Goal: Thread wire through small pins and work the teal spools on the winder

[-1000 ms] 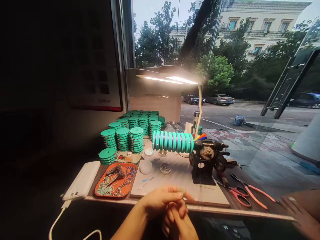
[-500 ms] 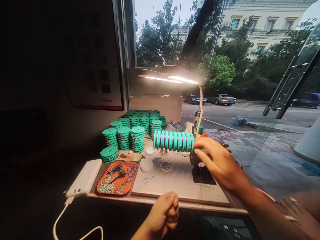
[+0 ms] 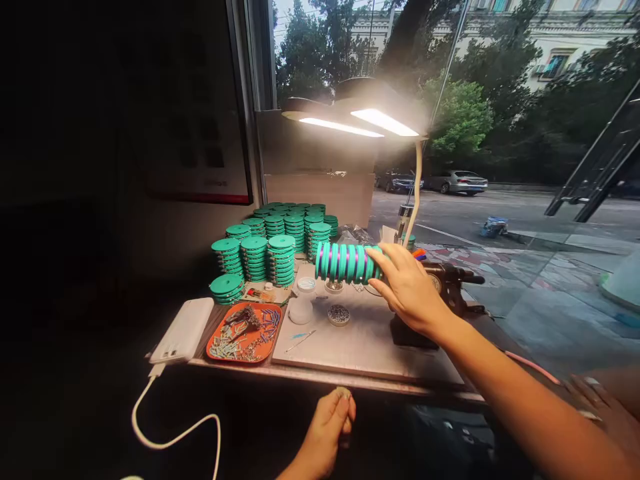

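Observation:
A horizontal roll of green discs with purple bands between them (image 3: 343, 263) sits above the board, level with a small black machine (image 3: 453, 287). My right hand (image 3: 407, 287) curls over its right end, fingers on top and thumb below. Lower down, in front of the table edge, my left hand (image 3: 327, 423) is closed in a pinch; what it holds, if anything, is too small to make out. Under the roll, a round dish of small metallic beads (image 3: 339, 315) rests on the board (image 3: 350, 350).
Stacks of green discs (image 3: 281, 260) crowd the back left. An orange tray (image 3: 245, 358) of small metal parts lies beside a white power bank (image 3: 183, 330) with a cable. A lit lamp (image 3: 419, 187) arches overhead. A white round container (image 3: 301, 311) stands on the board.
My right hand has moved left along the roll, its fingers now lying further over it. My left hand stays pinched below the table edge. The whole view has shifted slightly.

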Demonstrator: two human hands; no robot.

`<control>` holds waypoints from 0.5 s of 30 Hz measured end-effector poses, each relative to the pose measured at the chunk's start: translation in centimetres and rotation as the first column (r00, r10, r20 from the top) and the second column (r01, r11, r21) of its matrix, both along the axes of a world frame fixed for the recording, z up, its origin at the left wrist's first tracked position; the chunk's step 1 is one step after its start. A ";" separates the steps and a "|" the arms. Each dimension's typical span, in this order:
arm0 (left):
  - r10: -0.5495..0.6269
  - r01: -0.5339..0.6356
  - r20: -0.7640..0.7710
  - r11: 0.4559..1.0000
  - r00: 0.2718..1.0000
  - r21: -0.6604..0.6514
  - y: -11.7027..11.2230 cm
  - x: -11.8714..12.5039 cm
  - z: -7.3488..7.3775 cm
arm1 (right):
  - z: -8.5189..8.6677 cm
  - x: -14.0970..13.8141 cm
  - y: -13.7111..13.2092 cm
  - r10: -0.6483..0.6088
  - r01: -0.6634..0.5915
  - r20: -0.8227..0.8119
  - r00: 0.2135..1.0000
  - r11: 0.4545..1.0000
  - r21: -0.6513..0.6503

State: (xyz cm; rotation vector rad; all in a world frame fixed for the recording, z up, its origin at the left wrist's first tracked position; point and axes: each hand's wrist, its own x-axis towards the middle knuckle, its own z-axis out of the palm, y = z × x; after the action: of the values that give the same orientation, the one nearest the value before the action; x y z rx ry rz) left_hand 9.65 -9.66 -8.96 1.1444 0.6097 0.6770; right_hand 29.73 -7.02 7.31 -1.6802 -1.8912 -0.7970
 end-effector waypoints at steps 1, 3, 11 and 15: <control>0.006 -0.005 -0.015 1.000 1.000 0.002 0.0 0.1 -0.4 | -0.3 0.0 -0.1 0.004 -0.004 0.000 1.000 1.000 0.016; 0.013 -0.013 -0.045 1.000 0.999 -0.009 0.1 0.4 -1.4 | -0.9 0.0 -0.2 0.017 -0.017 0.000 1.000 0.999 0.041; 0.084 -0.093 -0.113 0.992 0.990 -0.083 0.9 0.8 -4.8 | -1.6 -0.4 -0.3 0.064 -0.063 -0.015 0.998 0.996 0.056; 0.132 -0.140 -0.119 0.988 0.984 -0.062 1.5 0.6 -5.5 | 0.0 0.6 -1.3 0.140 -0.133 -0.124 0.982 0.989 0.058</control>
State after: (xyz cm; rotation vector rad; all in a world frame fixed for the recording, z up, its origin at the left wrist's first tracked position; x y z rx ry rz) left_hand 10.27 -8.13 -14.48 1.0880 0.8094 0.7036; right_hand 30.37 -8.34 7.33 -1.5159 -1.8602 -0.6601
